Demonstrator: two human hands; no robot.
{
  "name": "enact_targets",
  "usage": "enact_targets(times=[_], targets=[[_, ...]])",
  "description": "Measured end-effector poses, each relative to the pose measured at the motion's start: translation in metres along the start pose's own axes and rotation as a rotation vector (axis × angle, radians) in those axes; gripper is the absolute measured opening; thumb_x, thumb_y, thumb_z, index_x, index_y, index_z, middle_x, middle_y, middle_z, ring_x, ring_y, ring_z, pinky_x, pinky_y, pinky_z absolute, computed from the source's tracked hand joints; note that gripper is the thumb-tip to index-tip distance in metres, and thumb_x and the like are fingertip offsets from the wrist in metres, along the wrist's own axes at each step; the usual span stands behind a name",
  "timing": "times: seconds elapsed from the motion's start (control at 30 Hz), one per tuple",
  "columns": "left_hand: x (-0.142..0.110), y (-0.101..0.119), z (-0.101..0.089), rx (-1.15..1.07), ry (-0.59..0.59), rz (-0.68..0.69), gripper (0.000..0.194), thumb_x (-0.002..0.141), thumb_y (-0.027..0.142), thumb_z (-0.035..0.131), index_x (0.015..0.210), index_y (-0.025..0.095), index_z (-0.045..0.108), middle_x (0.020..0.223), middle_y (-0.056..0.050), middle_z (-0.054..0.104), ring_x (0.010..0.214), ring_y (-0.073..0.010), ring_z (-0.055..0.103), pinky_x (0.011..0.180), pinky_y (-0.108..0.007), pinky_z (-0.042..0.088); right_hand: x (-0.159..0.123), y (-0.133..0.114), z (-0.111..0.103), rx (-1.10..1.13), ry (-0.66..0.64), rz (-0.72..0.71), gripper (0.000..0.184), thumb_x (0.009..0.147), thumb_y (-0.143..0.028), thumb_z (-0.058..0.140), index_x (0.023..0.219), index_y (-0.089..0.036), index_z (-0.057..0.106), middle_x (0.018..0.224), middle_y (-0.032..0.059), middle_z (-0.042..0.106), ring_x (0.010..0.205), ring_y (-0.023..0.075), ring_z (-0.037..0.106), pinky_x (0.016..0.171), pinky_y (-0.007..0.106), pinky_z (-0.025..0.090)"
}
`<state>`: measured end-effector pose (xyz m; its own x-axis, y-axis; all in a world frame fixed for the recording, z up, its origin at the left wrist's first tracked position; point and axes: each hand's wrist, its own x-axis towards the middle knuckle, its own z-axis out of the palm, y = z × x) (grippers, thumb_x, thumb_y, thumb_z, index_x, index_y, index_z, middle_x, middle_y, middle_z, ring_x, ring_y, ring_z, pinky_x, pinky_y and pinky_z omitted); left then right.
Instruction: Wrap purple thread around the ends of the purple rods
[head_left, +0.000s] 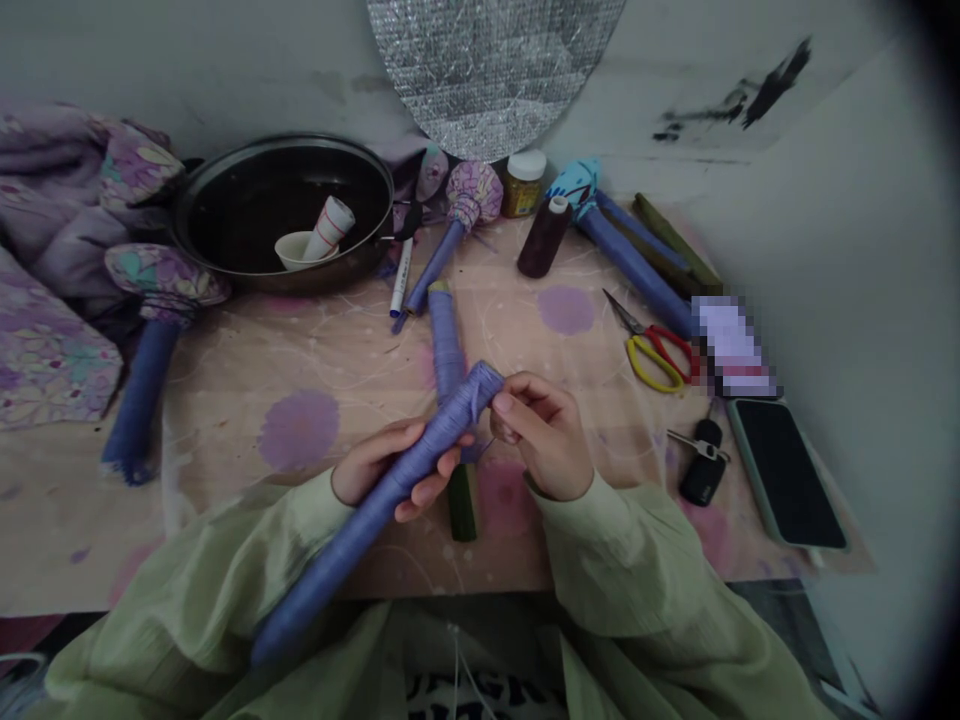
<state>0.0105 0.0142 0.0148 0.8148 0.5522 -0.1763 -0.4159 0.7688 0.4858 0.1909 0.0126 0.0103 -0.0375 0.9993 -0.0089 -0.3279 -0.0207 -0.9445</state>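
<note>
A long stick wrapped in blue-purple thread point(375, 510) slants across my front, its upper end towards the table's middle. My left hand point(405, 465) is wrapped round it near that end, thumb on top and fingers beneath. At the tip, my right hand point(544, 430) is closed in a pinch by the loose-looking wrap. A thin strand seems to hang below those fingers; what exactly they pinch is hard to make out. Beneath lies a second stick point(448, 340), wrapped in the same thread along its upper part, with bare green point(463, 505) at its lower end.
On the patterned tablecloth point(225, 500) stand a black pan point(225, 265) holding a cup, a dark thread spool point(545, 237) and a jar point(523, 185). Cloth-headed wrapped sticks point(142, 400) lie around. Scissors point(652, 350), keys point(703, 465) and a phone point(787, 475) are at right.
</note>
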Motion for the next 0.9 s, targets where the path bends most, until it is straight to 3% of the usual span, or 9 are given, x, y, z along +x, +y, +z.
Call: enact_targets(times=[0.1,0.2,0.3,0.4,0.47,0.53,0.63,0.77,0.9], targets=[[-0.003,0.000,0.005,-0.038,-0.061,-0.032,0.030,0.087,0.032,0.049,0.105,0.010,0.061,0.070,0.000,0.051,0.043,-0.0053,0.047,0.034,-0.014,0.043,0.000,-0.003,0.002,-0.022,-0.003,-0.016,0.023,0.074,-0.039,0.070,0.080,-0.020,0.061,0.058,-0.0051,0.050,0.048,0.0061,0.039,0.046,0.022,0.032],[-0.006,0.001,0.003,-0.117,-0.153,-0.142,0.030,0.090,0.030,0.044,0.107,0.011,0.059,0.066,0.001,0.050,0.042,-0.0060,0.046,0.038,-0.016,0.047,-0.001,-0.005,0.005,-0.013,-0.096,0.002,0.035,0.073,-0.045,0.070,0.098,-0.023,0.061,0.062,-0.0047,0.050,0.050,0.0072,0.041,0.046,0.023,0.035],[-0.007,0.002,-0.001,-0.167,-0.226,-0.239,0.032,0.091,0.031,0.042,0.108,0.011,0.060,0.064,0.000,0.050,0.041,-0.0061,0.044,0.036,-0.016,0.046,-0.004,-0.004,0.006,0.012,-0.162,0.034,0.037,0.074,-0.049,0.067,0.101,-0.025,0.063,0.061,-0.0040,0.047,0.051,0.0087,0.041,0.046,0.023,0.036],[-0.006,0.002,0.001,-0.092,-0.149,-0.226,0.038,0.090,0.039,0.043,0.106,0.010,0.060,0.071,-0.003,0.055,0.044,-0.0073,0.050,0.035,-0.017,0.047,-0.006,-0.003,0.007,0.007,-0.120,0.014,0.033,0.074,-0.049,0.067,0.095,-0.024,0.063,0.062,-0.0028,0.050,0.053,0.0094,0.045,0.046,0.023,0.038],[-0.004,0.001,0.005,0.044,-0.049,-0.117,0.037,0.085,0.041,0.053,0.107,0.012,0.058,0.082,-0.004,0.059,0.050,-0.0095,0.056,0.036,-0.019,0.050,-0.006,-0.003,0.007,-0.011,-0.075,-0.012,0.033,0.072,-0.048,0.068,0.091,-0.022,0.063,0.062,-0.0028,0.052,0.052,0.0088,0.046,0.046,0.023,0.039],[-0.003,0.001,0.010,0.236,0.072,0.045,0.035,0.076,0.029,0.068,0.106,0.017,0.054,0.088,-0.002,0.061,0.053,-0.0102,0.060,0.041,-0.021,0.054,-0.004,-0.004,0.007,-0.024,-0.033,-0.031,0.032,0.070,-0.047,0.071,0.087,-0.021,0.062,0.060,-0.0039,0.050,0.050,0.0073,0.044,0.045,0.022,0.036],[-0.002,0.001,0.015,0.447,0.214,0.169,0.030,0.071,0.012,0.070,0.095,0.018,0.053,0.080,0.003,0.062,0.052,-0.0088,0.061,0.046,-0.023,0.057,-0.002,-0.002,0.005,-0.030,-0.007,-0.031,0.032,0.068,-0.045,0.073,0.085,-0.020,0.063,0.058,-0.0051,0.049,0.047,0.0058,0.040,0.044,0.022,0.033],[-0.003,0.004,0.014,0.365,0.197,0.156,0.017,0.077,0.016,0.065,0.090,0.017,0.053,0.079,0.001,0.064,0.049,-0.0091,0.060,0.040,-0.022,0.054,-0.001,0.002,-0.001,-0.018,-0.047,-0.031,0.033,0.076,-0.050,0.063,0.090,-0.020,0.064,0.056,-0.0043,0.049,0.047,0.0073,0.040,0.045,0.023,0.031],[-0.002,0.006,0.007,0.266,0.147,0.156,0.013,0.078,0.016,0.063,0.088,0.015,0.053,0.081,-0.001,0.065,0.047,-0.0087,0.058,0.036,-0.020,0.052,0.001,0.000,-0.007,-0.029,-0.099,-0.011,0.030,0.081,-0.047,0.059,0.074,-0.018,0.064,0.055,-0.0025,0.050,0.047,0.0076,0.039,0.045,0.024,0.027]])
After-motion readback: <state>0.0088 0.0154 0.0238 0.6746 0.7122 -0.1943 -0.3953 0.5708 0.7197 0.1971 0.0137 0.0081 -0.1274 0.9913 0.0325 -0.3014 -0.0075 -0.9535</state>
